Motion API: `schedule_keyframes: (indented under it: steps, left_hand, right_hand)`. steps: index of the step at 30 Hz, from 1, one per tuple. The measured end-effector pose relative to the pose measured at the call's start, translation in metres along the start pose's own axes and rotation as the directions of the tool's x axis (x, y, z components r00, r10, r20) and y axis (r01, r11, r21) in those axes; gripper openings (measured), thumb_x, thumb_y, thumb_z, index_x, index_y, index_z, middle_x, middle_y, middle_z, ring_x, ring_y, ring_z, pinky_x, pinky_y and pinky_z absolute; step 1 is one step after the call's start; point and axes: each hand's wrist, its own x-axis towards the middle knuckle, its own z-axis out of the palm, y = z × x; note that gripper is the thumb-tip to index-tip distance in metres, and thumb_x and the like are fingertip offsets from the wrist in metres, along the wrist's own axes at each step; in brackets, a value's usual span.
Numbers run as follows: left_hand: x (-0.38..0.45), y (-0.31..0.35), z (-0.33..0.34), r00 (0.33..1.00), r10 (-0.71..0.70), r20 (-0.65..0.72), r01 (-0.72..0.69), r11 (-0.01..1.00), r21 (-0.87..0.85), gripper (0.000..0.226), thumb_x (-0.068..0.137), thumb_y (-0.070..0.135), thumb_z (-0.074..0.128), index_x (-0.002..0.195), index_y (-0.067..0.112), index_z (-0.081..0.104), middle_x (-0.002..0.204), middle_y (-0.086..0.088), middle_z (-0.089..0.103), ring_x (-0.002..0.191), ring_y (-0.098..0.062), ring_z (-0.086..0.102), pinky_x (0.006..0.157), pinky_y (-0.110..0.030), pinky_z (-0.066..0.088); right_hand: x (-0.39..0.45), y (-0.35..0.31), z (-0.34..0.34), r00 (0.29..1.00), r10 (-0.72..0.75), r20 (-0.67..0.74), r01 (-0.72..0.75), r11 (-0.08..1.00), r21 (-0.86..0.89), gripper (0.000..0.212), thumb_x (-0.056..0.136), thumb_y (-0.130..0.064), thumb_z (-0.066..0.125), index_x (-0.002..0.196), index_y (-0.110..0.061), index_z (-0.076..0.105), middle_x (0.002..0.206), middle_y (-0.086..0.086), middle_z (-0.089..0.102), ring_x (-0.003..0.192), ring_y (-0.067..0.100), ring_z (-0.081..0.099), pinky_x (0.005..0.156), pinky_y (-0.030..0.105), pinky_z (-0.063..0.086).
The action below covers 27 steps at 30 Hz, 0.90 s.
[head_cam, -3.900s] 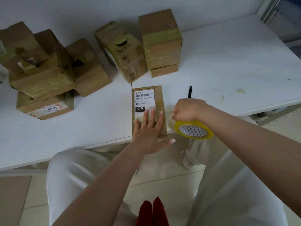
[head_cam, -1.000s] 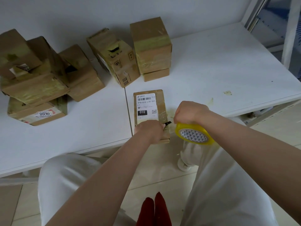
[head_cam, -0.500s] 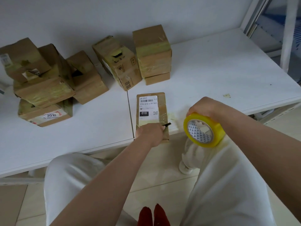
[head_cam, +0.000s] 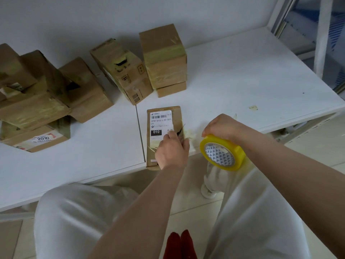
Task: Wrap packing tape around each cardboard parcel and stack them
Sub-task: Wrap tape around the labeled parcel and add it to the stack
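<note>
A flat cardboard parcel (head_cam: 164,116) with a white shipping label lies at the table's front edge. My left hand (head_cam: 171,150) rests over its near end and grips a small black blade (head_cam: 180,130) that points up over the parcel's right side. My right hand (head_cam: 222,128) holds a yellow roll of packing tape (head_cam: 222,153) just right of the parcel, off the table edge. A short strip of tape (head_cam: 190,134) runs between parcel and roll. A two-parcel stack (head_cam: 164,58) stands behind.
More taped parcels lie at the back: a tilted one (head_cam: 121,70) left of the stack and a loose heap (head_cam: 37,94) at far left. The white table (head_cam: 242,75) has a seam beside the parcel. A metal shelf frame (head_cam: 321,34) stands at right.
Since 3.9 s ago my left hand, then flat on the parcel, has picked up the black blade from the table. In the last second the blade moved up the parcel's right side.
</note>
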Motion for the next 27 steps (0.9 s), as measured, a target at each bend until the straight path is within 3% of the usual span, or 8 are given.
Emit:
schedule_keyframes:
  steps: [9,12,14,17,20,22,24,27]
  left_hand:
    - [0.009,0.004,0.000,0.999,-0.036,0.027,0.036,0.999,0.022,0.050,0.090,0.043,0.059,0.122,0.010,0.040,0.116,-0.006,0.053,0.102,-0.024,0.057,0.064,-0.034,0.043]
    - [0.013,-0.012,-0.014,0.998,-0.024,0.054,0.030,0.992,-0.125,0.062,0.087,0.054,0.060,0.127,0.011,0.041,0.119,-0.007,0.053,0.108,-0.027,0.057,0.080,-0.039,0.049]
    - [0.019,-0.037,-0.026,0.997,-0.072,-0.003,0.069,0.967,-0.246,0.060,0.090,0.051,0.055,0.133,0.012,0.041,0.123,-0.009,0.052,0.111,-0.029,0.056,0.087,-0.042,0.050]
    - [0.033,-0.086,-0.042,0.989,-0.145,-0.018,0.135,0.956,-0.260,0.062,0.093,0.045,0.053,0.142,0.012,0.035,0.128,-0.013,0.053,0.116,-0.032,0.053,0.094,-0.046,0.050]
    - [0.040,-0.115,-0.053,0.987,-0.163,0.016,0.162,0.957,-0.240,0.078,0.092,0.056,0.049,0.147,0.006,0.026,0.143,-0.015,0.046,0.130,-0.035,0.043,0.105,-0.050,0.042]
    - [0.031,-0.111,-0.059,0.994,-0.087,-0.065,0.062,0.947,-0.316,0.072,0.091,0.062,0.046,0.139,0.009,0.042,0.142,-0.010,0.049,0.131,-0.030,0.044,0.107,-0.046,0.041]
    - [0.012,-0.089,-0.064,0.997,0.022,-0.071,-0.053,0.879,-0.474,0.058,0.090,0.063,0.049,0.123,0.016,0.059,0.127,-0.002,0.060,0.120,-0.020,0.054,0.099,-0.035,0.045]
    - [-0.011,-0.054,-0.063,0.976,0.148,0.160,-0.015,0.777,-0.630,0.074,0.072,0.083,0.042,0.096,0.018,0.068,0.095,0.005,0.071,0.090,-0.013,0.067,0.087,-0.037,0.054]
  right_hand:
    - [-0.008,-0.002,-0.006,0.999,-0.031,-0.022,0.032,0.998,0.053,0.017,0.080,-0.024,0.075,0.093,-0.012,0.078,0.097,0.006,0.071,0.093,0.025,0.064,0.087,0.036,0.054]
    - [-0.014,-0.004,-0.008,0.997,-0.066,-0.029,0.068,0.995,0.067,0.017,0.081,-0.024,0.075,0.094,-0.013,0.078,0.098,0.006,0.071,0.094,0.024,0.064,0.083,0.032,0.052]
    - [-0.017,-0.006,-0.007,0.997,-0.079,-0.017,0.080,0.994,0.068,0.018,0.082,-0.025,0.074,0.096,-0.015,0.078,0.100,0.005,0.071,0.093,0.023,0.064,0.081,0.031,0.051]
    - [-0.020,-0.014,-0.002,0.996,-0.093,0.012,0.092,0.993,0.074,0.017,0.082,-0.025,0.074,0.096,-0.016,0.078,0.100,0.005,0.072,0.091,0.023,0.065,0.078,0.030,0.051]
    - [-0.025,-0.023,0.005,0.993,-0.116,0.030,0.114,0.990,0.081,0.016,0.082,-0.025,0.074,0.095,-0.016,0.078,0.098,0.007,0.073,0.088,0.022,0.066,0.071,0.025,0.050]
    - [-0.029,-0.030,0.007,0.988,-0.148,0.050,0.143,0.986,0.087,0.015,0.083,-0.025,0.074,0.095,-0.017,0.079,0.095,0.005,0.073,0.081,0.016,0.065,0.065,0.021,0.049]
    - [-0.034,-0.035,0.008,0.981,-0.180,0.079,0.172,0.981,0.093,0.013,0.084,-0.026,0.073,0.094,-0.019,0.079,0.088,-0.002,0.072,0.074,0.008,0.061,0.060,0.019,0.046]
    - [-0.040,-0.039,0.009,0.971,-0.210,0.115,0.202,0.976,0.075,0.011,0.086,-0.029,0.071,0.092,-0.024,0.079,0.081,-0.008,0.070,0.072,0.005,0.060,0.058,0.019,0.043]
